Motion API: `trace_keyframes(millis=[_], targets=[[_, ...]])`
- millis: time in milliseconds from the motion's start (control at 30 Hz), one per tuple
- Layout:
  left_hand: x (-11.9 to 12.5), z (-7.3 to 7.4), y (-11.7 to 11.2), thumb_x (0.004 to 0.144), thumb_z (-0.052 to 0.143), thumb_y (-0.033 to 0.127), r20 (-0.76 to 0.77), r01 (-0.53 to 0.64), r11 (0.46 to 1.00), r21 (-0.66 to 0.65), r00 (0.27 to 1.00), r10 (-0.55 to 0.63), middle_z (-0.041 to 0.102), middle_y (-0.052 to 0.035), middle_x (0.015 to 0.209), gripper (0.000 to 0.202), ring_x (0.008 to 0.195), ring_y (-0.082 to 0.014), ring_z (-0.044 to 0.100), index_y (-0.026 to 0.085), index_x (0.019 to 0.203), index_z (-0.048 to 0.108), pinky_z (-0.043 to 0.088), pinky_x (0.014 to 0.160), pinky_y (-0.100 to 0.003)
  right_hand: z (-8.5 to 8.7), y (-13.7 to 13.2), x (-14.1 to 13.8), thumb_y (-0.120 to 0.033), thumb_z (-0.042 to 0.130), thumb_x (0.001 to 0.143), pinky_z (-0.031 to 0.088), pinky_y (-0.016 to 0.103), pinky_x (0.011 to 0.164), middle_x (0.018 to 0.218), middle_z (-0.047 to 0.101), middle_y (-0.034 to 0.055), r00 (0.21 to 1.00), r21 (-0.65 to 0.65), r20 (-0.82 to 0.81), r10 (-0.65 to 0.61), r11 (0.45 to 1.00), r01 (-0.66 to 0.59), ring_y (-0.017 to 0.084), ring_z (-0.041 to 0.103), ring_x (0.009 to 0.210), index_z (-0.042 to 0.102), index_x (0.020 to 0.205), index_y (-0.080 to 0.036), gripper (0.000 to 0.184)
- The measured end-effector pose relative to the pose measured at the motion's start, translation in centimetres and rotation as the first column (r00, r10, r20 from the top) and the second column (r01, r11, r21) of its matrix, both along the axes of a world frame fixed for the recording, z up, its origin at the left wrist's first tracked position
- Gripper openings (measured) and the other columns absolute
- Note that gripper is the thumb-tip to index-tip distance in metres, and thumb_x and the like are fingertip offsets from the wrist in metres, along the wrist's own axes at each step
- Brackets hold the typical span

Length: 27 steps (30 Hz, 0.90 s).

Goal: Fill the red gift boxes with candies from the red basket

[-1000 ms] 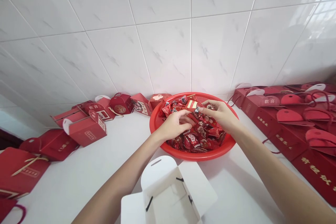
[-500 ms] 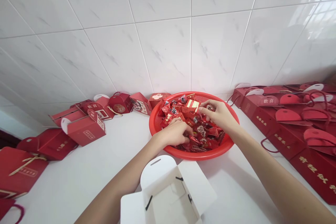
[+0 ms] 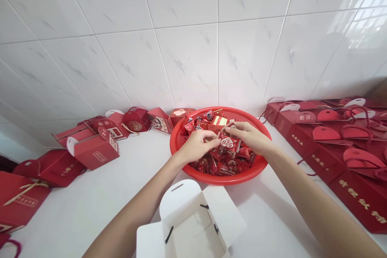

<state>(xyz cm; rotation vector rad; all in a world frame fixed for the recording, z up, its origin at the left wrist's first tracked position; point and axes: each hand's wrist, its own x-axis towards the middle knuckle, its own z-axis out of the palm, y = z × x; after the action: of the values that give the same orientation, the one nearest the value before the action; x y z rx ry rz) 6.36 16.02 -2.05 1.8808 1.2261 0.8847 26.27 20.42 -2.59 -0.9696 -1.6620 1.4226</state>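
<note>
A round red plastic basket (image 3: 223,180) with perforated sides holds many red-wrapped candies (image 3: 225,169). Over the pile, my left hand (image 3: 198,144) pinches the left edge of a red wrapped candy (image 3: 227,142) marked 520. From the other side, my right hand (image 3: 249,136) has its thumb and fingers closed on the same candy's upper end. Closer to me stands an open white box (image 3: 193,229), its flaps spread; the part of its inside that shows holds nothing, and the frame's lower edge cuts it off.
Several red gift boxes (image 3: 96,152) line the left side and the wall behind. At right, rows of red boxes (image 3: 326,149) with rounded flaps and cord handles stand close together. A white tiled wall (image 3: 187,60) rises behind the white tabletop (image 3: 115,193).
My left hand has lifted out of the candies and come up beside my right hand. The 520 candy now shows between both hands. The boxes stay put.
</note>
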Motion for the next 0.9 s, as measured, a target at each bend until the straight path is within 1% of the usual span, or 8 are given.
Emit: trace_keyframes(millis=[133, 233, 333, 433, 567, 633, 800, 900], targets=[[-0.2, 0.0, 0.2, 0.085, 0.064, 0.043, 0.115, -0.059, 0.995, 0.079, 0.992, 0.050, 0.069, -0.0027, 0.076, 0.028, 0.074, -0.0186, 0.063, 0.016, 0.077, 0.069, 0.049, 0.073, -0.030, 0.4, -0.5, 0.2, -0.055, 0.068, 0.086, 0.048, 0.026, 0.054, 0.086, 0.069, 0.0036, 0.972, -0.035, 0.029, 0.232, 0.972, -0.231, 0.015, 0.061, 0.068, 0.072, 0.094, -0.020, 0.035], [-0.3, 0.0, 0.3, 0.087, 0.064, 0.046, 0.188, -0.078, 0.992, 0.103, 0.980, 0.058, 0.069, -0.0027, 0.078, 0.031, 0.078, -0.0186, 0.063, 0.017, 0.079, 0.068, 0.050, 0.075, -0.030, 0.8, -0.6, 0.3, -0.053, 0.069, 0.086, 0.045, 0.024, 0.050, 0.076, 0.063, 0.0007, 0.957, 0.014, 0.043, 0.286, 0.958, -0.287, 0.012, 0.055, 0.061, 0.073, 0.097, -0.020, 0.036], [-0.3, 0.0, 0.2, 0.088, 0.063, 0.050, 0.226, -0.082, 0.992, 0.099, 0.972, 0.057, 0.069, -0.0027, 0.081, 0.034, 0.078, -0.0177, 0.063, 0.017, 0.081, 0.067, 0.050, 0.073, -0.030, 0.9, -0.6, 0.3, -0.051, 0.073, 0.083, 0.046, 0.023, 0.051, 0.075, 0.061, -0.0002, 0.959, 0.044, 0.049, 0.280, 0.958, -0.282, 0.012, 0.055, 0.062, 0.073, 0.099, -0.019, 0.036], [-0.2, -0.1, 0.1, 0.086, 0.067, 0.050, 0.225, -0.051, 0.997, 0.064, 0.974, 0.035, 0.071, -0.0042, 0.087, 0.034, 0.080, -0.0176, 0.064, 0.016, 0.087, 0.068, 0.050, 0.075, -0.030, 0.9, -0.6, 0.2, -0.050, 0.075, 0.081, 0.049, 0.024, 0.050, 0.081, 0.063, 0.0016, 0.975, 0.030, -0.030, 0.222, 0.975, -0.221, 0.014, 0.062, 0.068, 0.072, 0.096, -0.018, 0.035], [-0.1, 0.0, -0.1, 0.083, 0.070, 0.046, 0.082, 0.015, 1.000, -0.018, 0.997, -0.014, 0.069, -0.0038, 0.079, 0.032, 0.068, -0.0153, 0.058, 0.014, 0.082, 0.069, 0.045, 0.063, -0.028, 1.0, -0.8, 0.1, -0.048, 0.079, 0.078, 0.052, 0.025, 0.051, 0.087, 0.066, 0.0027, 0.984, 0.016, -0.108, 0.144, 0.990, -0.143, 0.017, 0.066, 0.071, 0.070, 0.096, -0.020, 0.035], [0.0, 0.1, -0.2, 0.084, 0.068, 0.045, 0.042, 0.041, 0.999, -0.033, 0.998, -0.039, 0.064, -0.0012, 0.070, 0.031, 0.061, -0.0134, 0.051, 0.015, 0.075, 0.067, 0.039, 0.057, -0.027, 1.0, -0.9, 0.1, -0.050, 0.080, 0.076, 0.053, 0.026, 0.051, 0.083, 0.066, 0.0021, 0.987, 0.013, -0.091, 0.133, 0.991, -0.133, 0.017, 0.065, 0.069, 0.069, 0.093, -0.020, 0.036], [0.0, 0.4, -0.1, 0.076, 0.060, 0.033, 0.176, -0.023, 0.999, -0.026, 0.984, 0.027, 0.041, 0.0053, 0.057, 0.028, 0.054, -0.0098, 0.036, 0.019, 0.056, 0.045, 0.029, 0.052, -0.025, 1.1, -0.8, 0.0, -0.061, 0.071, 0.081, 0.042, 0.022, 0.041, 0.067, 0.061, 0.0007, 0.992, 0.026, -0.054, 0.112, 0.993, -0.111, 0.013, 0.055, 0.056, 0.065, 0.080, -0.018, 0.044], [0.0, 0.4, -0.1, 0.070, 0.058, 0.031, 0.181, 0.012, 0.993, -0.121, 0.983, 0.010, 0.031, 0.0070, 0.053, 0.029, 0.049, -0.0088, 0.027, 0.021, 0.053, 0.037, 0.021, 0.049, -0.026, 1.2, -0.8, 0.0, -0.059, 0.078, 0.074, 0.038, 0.022, 0.041, 0.064, 0.059, -0.0010, 0.994, 0.027, -0.083, 0.073, 0.997, -0.071, 0.012, 0.053, 0.055, 0.064, 0.079, -0.018, 0.044]])
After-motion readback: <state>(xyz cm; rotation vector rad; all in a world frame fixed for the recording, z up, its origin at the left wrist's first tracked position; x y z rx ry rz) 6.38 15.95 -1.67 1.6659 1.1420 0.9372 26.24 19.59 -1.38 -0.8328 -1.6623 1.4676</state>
